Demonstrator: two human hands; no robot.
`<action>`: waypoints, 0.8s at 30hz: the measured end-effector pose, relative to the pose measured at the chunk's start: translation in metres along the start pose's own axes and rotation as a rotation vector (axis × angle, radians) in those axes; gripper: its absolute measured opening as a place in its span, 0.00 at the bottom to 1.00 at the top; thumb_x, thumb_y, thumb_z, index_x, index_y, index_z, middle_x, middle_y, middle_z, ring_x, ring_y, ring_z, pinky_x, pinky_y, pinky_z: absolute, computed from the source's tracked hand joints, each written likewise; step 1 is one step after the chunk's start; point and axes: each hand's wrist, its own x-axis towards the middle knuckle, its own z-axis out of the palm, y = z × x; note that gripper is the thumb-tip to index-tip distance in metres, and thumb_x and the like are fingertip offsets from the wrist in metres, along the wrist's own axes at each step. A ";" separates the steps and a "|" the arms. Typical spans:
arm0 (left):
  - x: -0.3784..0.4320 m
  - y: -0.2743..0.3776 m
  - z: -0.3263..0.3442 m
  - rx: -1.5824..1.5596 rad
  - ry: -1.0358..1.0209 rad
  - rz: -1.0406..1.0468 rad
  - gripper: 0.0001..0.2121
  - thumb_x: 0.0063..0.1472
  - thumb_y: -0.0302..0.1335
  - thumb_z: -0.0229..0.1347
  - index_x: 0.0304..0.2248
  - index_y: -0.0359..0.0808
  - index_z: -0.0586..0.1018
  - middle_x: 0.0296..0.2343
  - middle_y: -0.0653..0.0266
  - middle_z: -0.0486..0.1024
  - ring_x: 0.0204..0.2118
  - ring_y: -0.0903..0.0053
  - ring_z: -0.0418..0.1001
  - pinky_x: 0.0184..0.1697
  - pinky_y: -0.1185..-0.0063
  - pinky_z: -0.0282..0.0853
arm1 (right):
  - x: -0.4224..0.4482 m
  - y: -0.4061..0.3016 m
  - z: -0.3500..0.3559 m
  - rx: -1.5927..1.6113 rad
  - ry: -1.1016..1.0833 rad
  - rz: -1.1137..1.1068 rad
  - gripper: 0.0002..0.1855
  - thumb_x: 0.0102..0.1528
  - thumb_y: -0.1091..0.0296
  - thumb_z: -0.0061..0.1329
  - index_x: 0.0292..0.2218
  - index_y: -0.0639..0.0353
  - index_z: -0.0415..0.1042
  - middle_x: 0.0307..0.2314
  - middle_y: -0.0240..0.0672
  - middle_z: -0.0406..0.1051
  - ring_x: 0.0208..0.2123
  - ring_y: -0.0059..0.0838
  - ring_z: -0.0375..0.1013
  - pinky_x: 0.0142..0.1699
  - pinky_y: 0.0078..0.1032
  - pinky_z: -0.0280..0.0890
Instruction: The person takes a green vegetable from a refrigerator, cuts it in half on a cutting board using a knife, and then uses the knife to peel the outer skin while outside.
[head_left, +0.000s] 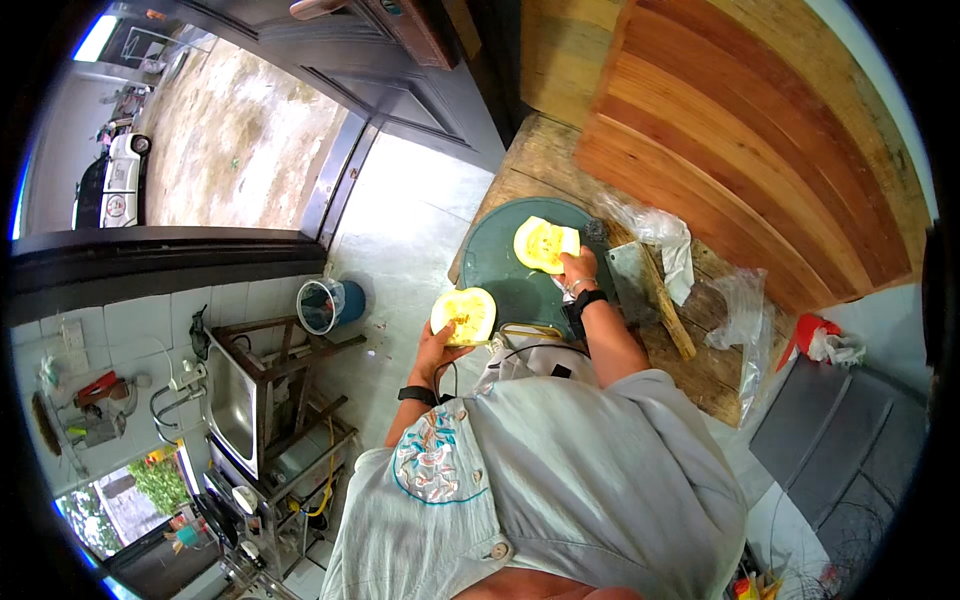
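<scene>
My left hand (437, 349) grips a cut piece of yellow-fleshed squash (465, 311), its cut face up, beside the near left edge of a round green board (495, 255). Over the board, my right hand (580, 268) holds another cut piece of the squash (541, 244) by its near right side. Both pieces show seeds and pulp in the middle, and they are apart. A cleaver with a wide metal blade (628, 276) lies right of my right hand, next to a rough wooden stick (664, 307). A dark scouring pad (595, 230) rests at the board's right rim.
Clear plastic bags (739, 307) lie on the wooden table (705, 375). Wooden panels (735, 150) stand behind it. A blue bin (352, 301) with a liner is on the floor at left, near a steel sink (232, 405). A dark door (420, 97) stands open ahead.
</scene>
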 end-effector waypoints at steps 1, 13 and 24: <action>0.002 0.001 0.000 0.004 -0.003 -0.004 0.19 0.56 0.25 0.49 0.47 0.37 0.59 0.39 0.54 0.68 0.36 0.61 0.72 0.32 0.65 0.74 | -0.002 0.005 -0.005 0.081 -0.038 0.026 0.09 0.47 0.73 0.47 0.32 0.61 0.64 0.22 0.40 0.70 0.17 0.33 0.72 0.13 0.21 0.62; 0.026 0.019 0.043 0.088 -0.052 -0.040 0.18 0.57 0.27 0.48 0.46 0.35 0.60 0.39 0.52 0.69 0.38 0.60 0.72 0.34 0.63 0.72 | -0.034 0.029 -0.119 0.642 -0.503 0.203 0.15 0.55 0.69 0.36 0.46 0.56 0.60 0.36 0.39 0.69 0.26 0.42 0.74 0.16 0.14 0.59; 0.035 0.023 0.056 0.059 -0.149 -0.006 0.18 0.57 0.28 0.47 0.47 0.37 0.61 0.40 0.56 0.70 0.37 0.63 0.73 0.34 0.67 0.73 | -0.015 0.066 -0.230 0.931 0.373 -0.028 0.15 0.49 0.77 0.43 0.41 0.65 0.63 0.29 0.43 0.70 0.23 0.42 0.72 0.16 0.20 0.61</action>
